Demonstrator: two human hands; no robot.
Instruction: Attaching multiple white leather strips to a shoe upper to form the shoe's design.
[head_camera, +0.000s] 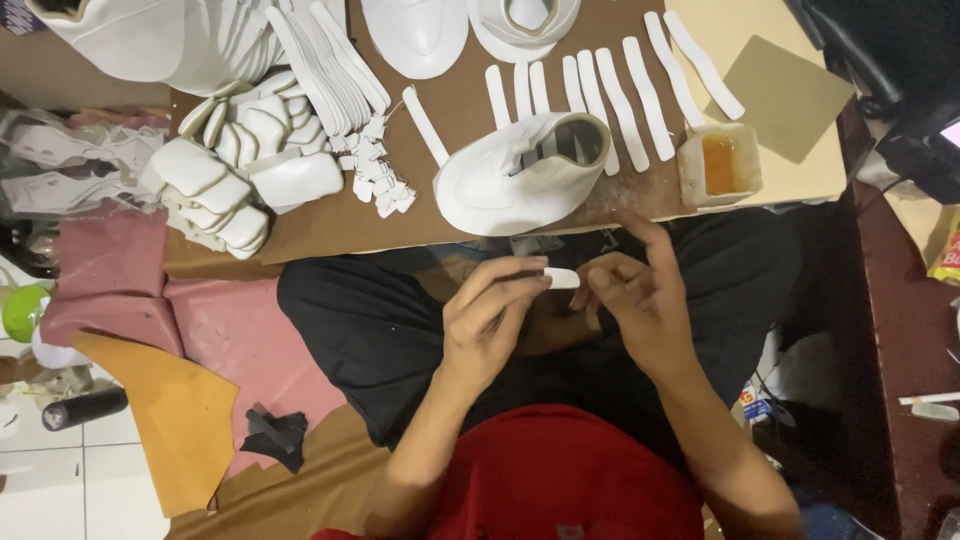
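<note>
While both hands sit over the lap, left hand (490, 320) and right hand (640, 300) meet at a small white strip (562, 278), fingers of each pinching one end. Strip is held just below the bench (330, 225) edge, near the white shoe upper (500, 180). Glue tub (718, 165) sits to the right.

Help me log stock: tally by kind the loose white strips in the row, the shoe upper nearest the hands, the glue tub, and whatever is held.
White strips: 10
Shoe upper: 1
Glue tub: 1
Small white piece, pinched by the left hand: 1
Total: 13
</note>
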